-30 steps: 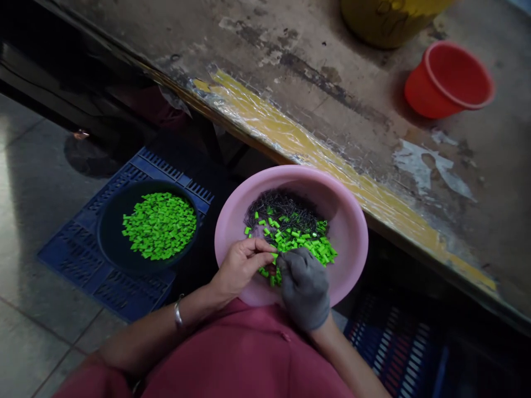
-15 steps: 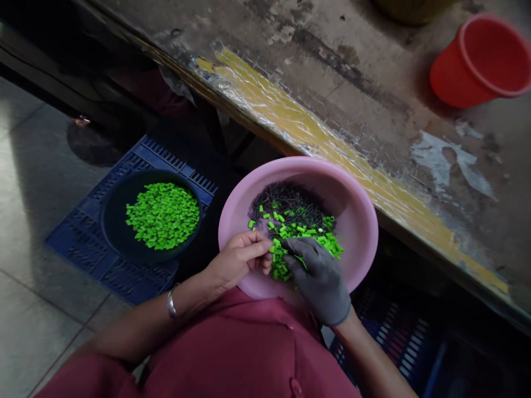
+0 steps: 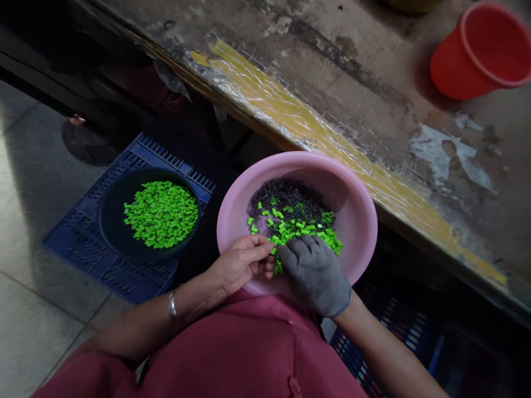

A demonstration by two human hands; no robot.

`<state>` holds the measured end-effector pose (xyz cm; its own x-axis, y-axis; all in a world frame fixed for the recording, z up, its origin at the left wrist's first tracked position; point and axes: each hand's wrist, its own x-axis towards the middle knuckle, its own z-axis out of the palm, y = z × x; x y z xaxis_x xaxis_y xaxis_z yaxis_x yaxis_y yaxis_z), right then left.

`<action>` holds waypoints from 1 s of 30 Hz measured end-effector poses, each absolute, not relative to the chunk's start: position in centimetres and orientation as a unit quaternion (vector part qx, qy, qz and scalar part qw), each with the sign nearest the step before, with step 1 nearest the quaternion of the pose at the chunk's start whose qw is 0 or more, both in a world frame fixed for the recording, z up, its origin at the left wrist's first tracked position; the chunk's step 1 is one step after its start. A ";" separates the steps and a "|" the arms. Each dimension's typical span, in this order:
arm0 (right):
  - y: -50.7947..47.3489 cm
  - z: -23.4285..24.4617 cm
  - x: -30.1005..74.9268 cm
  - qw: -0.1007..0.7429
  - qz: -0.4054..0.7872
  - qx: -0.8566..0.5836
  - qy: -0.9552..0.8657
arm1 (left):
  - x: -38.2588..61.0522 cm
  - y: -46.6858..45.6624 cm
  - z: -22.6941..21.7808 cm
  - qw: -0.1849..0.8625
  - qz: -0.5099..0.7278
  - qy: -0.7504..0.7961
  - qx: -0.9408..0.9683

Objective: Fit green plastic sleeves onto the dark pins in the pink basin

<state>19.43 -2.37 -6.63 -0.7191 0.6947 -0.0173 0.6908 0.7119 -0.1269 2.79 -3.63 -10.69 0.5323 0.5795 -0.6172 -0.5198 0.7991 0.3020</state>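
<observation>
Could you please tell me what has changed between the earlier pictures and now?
The gloved right hand, its fingers parted half a second ago, has curled them in beside the fingertips of the bare left hand; what either grips is too small to tell. The camera view has shifted slightly. The pink basin and the dark bowl of green pieces look unmoved.

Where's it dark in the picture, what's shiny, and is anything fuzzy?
In the head view, it's very dark under the worktable; in the head view, the silvery bracelet and the plastic along the worktable's edge glint; in the head view, the red bucket looks slightly fuzzy, and shadow darkens part of the pink basin.
</observation>
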 end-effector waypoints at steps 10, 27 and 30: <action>-4.7 -6.5 18.8 0.148 0.485 -0.511 -0.694 | 1.8 -4.3 -9.4 0.659 0.410 0.456 0.435; 2.4 -11.5 16.7 -0.164 0.123 -0.421 -0.884 | -12.8 -4.8 -11.4 0.028 0.268 0.715 0.646; 2.3 -12.5 15.5 -0.160 0.110 -0.422 -0.886 | -7.2 -4.5 -9.0 0.169 0.286 0.581 0.743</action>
<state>15.45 2.31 -12.51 -0.5927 0.7123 -0.3760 0.7824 0.6199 -0.0589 -7.17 -4.55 -8.95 0.1621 0.9598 0.2290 0.7661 -0.2687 0.5838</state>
